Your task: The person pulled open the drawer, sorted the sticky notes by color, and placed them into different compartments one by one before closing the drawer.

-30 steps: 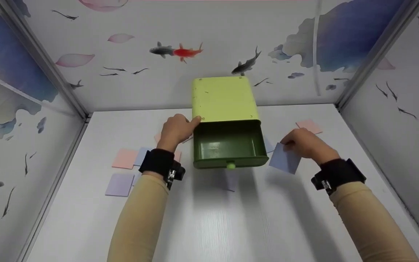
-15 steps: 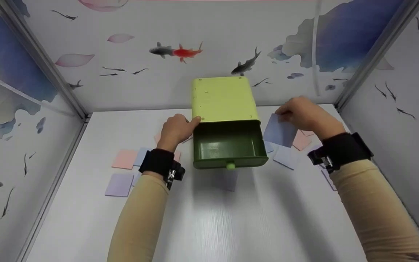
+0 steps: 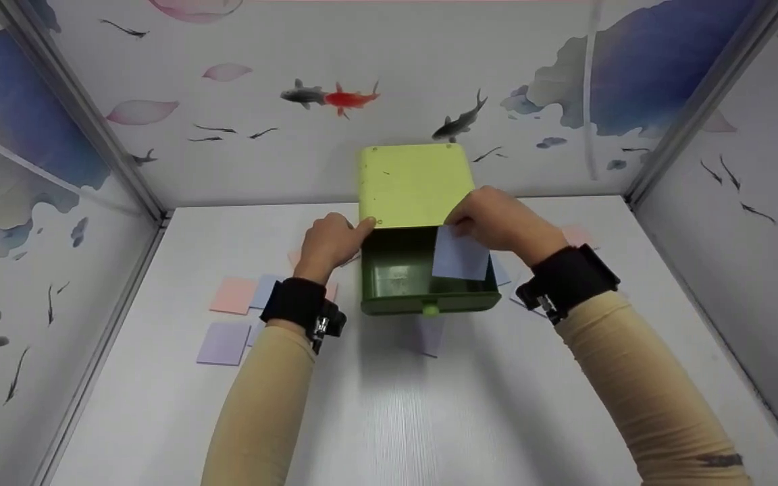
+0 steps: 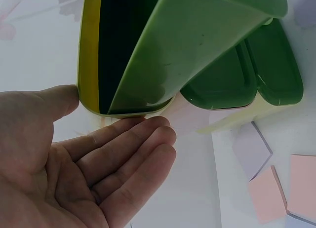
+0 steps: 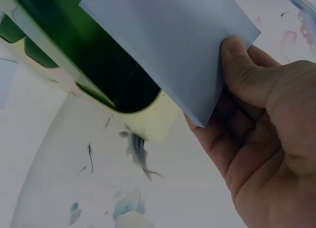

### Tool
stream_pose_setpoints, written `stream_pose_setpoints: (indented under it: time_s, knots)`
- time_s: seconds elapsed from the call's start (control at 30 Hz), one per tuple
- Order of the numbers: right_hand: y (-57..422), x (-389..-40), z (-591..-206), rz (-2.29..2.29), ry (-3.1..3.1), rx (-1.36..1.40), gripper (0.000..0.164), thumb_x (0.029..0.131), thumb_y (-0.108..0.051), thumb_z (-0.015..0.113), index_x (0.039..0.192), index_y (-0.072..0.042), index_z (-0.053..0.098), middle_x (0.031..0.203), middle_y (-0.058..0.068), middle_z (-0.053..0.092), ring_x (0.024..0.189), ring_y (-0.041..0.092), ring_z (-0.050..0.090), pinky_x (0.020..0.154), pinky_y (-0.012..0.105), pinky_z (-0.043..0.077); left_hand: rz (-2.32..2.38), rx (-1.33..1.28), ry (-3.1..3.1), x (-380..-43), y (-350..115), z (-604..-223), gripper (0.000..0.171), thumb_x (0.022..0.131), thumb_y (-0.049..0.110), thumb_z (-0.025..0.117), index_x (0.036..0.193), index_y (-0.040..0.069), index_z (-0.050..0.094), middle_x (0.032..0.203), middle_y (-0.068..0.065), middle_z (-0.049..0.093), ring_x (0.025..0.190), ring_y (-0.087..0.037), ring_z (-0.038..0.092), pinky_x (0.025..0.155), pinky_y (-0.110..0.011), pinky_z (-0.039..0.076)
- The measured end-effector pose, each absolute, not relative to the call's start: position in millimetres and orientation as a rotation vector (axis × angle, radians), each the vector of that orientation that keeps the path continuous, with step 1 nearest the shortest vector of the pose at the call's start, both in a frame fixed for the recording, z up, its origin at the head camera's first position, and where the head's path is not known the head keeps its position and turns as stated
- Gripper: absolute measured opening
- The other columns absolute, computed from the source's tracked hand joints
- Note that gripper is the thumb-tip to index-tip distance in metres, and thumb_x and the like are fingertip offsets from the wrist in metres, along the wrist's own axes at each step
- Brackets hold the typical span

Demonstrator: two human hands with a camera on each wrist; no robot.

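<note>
A lime-green drawer unit point(image 3: 416, 185) stands against the back wall with its dark green top drawer point(image 3: 396, 270) pulled out. My left hand point(image 3: 328, 244) holds the unit's near left top corner, thumb on the top and fingers along the side. In the left wrist view the thumb and fingertips of the left hand point(image 4: 106, 164) touch the unit's rim. Between thumb and fingers, my right hand point(image 3: 504, 223) pinches a blue sticky note pad point(image 3: 460, 255) over the right part of the drawer. The right wrist view shows that pad point(image 5: 168, 45) tilted in front of the drawer opening.
Pink point(image 3: 232, 295) and purple note pads point(image 3: 222, 343) lie on the left of the white table point(image 3: 389, 418). Another purple pad point(image 3: 431, 334) is partly under the drawer's front. More pads lie to the right, partly behind my right arm. Printed walls enclose three sides.
My right hand first rose beside the unit with the blue sticky note pad, then moved left, bringing the pad over the drawer. My left hand has stayed in place.
</note>
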State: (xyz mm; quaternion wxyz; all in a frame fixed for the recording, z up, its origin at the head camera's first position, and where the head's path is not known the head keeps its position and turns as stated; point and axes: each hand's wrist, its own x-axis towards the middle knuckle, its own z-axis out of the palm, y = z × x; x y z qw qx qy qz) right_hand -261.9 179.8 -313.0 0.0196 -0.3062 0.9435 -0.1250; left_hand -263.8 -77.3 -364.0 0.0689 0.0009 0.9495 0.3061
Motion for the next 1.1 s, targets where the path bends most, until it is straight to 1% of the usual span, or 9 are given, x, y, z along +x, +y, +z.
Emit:
stream_pose_setpoints:
  time_s: [0.1,0.2,0.27,0.37,0.57,0.67,0.77,0.87,1.1]
  knots:
    - [174,-263,-322,-0.354,2.898,-0.961,0.013,0.089,-0.002,0.066,0.088,-0.009,0.076,0.083,0.005,0.07,0.069,0.019,0.054,0.065,0.034,0.046,0.918,0.001,2.857,-264,-77,-364,0.054,0.096,0.055,0.046,0.065,0.012,0.054,0.066,-0.001,0.05,0.064,-0.019,0.051,0.06,-0.03,0.04]
    - [171,-262,-332,-0.342,2.868,-0.948,0.019,0.09,-0.002,0.065,0.102,-0.01,0.078,0.101,0.008,0.075,0.082,0.021,0.065,0.075,0.038,0.053,0.924,0.001,2.858,-264,-77,-364,0.054,0.096,0.055,0.047,0.061,0.014,0.049,0.062,0.001,0.045,0.061,-0.017,0.048,0.058,-0.029,0.039]
    - [170,-261,-339,-0.332,2.85,-0.93,0.021,0.091,-0.003,0.065,0.105,-0.01,0.077,0.106,0.009,0.074,0.09,0.023,0.068,0.081,0.041,0.054,0.922,0.006,2.862,-263,-77,-364,0.055,0.096,0.055,0.047,0.059,0.015,0.048,0.059,0.002,0.043,0.059,-0.017,0.047,0.057,-0.029,0.038]
    - [169,-259,-347,-0.317,2.845,-0.914,0.02,0.091,-0.003,0.065,0.105,-0.01,0.077,0.106,0.01,0.074,0.095,0.025,0.069,0.084,0.043,0.054,0.922,0.009,2.865,-264,-77,-365,0.055,0.097,0.054,0.047,0.059,0.015,0.049,0.058,0.003,0.043,0.059,-0.016,0.047,0.057,-0.029,0.039]
    - [167,-259,-358,-0.304,2.846,-0.873,0.017,0.089,-0.005,0.068,0.101,-0.012,0.078,0.101,0.005,0.075,0.088,0.021,0.068,0.088,0.042,0.053,0.926,0.006,2.861,-264,-78,-365,0.054,0.097,0.054,0.047,0.06,0.014,0.05,0.058,0.003,0.043,0.059,-0.016,0.047,0.058,-0.029,0.039]
    - [166,-259,-363,-0.285,2.857,-0.882,0.014,0.088,-0.007,0.07,0.097,-0.011,0.079,0.096,0.004,0.076,0.082,0.018,0.066,0.084,0.04,0.053,0.938,0.007,2.859,-264,-78,-365,0.056,0.097,0.054,0.048,0.056,0.016,0.044,0.054,0.005,0.037,0.055,-0.015,0.043,0.056,-0.028,0.037]
    - [165,-259,-367,-0.252,2.876,-0.886,0.009,0.088,-0.008,0.071,0.091,-0.011,0.079,0.087,0.003,0.074,0.071,0.016,0.06,0.07,0.035,0.051,0.947,0.01,2.859,-264,-79,-365,0.057,0.097,0.054,0.048,0.054,0.017,0.04,0.053,0.005,0.033,0.053,-0.014,0.04,0.054,-0.028,0.035]
    - [164,-258,-370,-0.22,2.897,-0.881,0.007,0.087,-0.009,0.071,0.084,-0.011,0.077,0.077,0.001,0.069,0.063,0.015,0.051,0.063,0.032,0.045,0.946,0.008,2.857,-264,-79,-364,0.056,0.097,0.054,0.048,0.055,0.016,0.042,0.054,0.005,0.036,0.055,-0.015,0.042,0.055,-0.029,0.036]
    - [164,-256,-377,-0.189,2.953,-0.92,0.014,0.087,-0.011,0.072,0.073,-0.011,0.072,0.059,-0.004,0.054,0.055,0.013,0.046,0.054,0.03,0.038,0.929,-0.007,2.85,-264,-78,-364,0.053,0.097,0.055,0.047,0.07,0.011,0.059,0.067,-0.001,0.05,0.065,-0.018,0.051,0.061,-0.03,0.04]
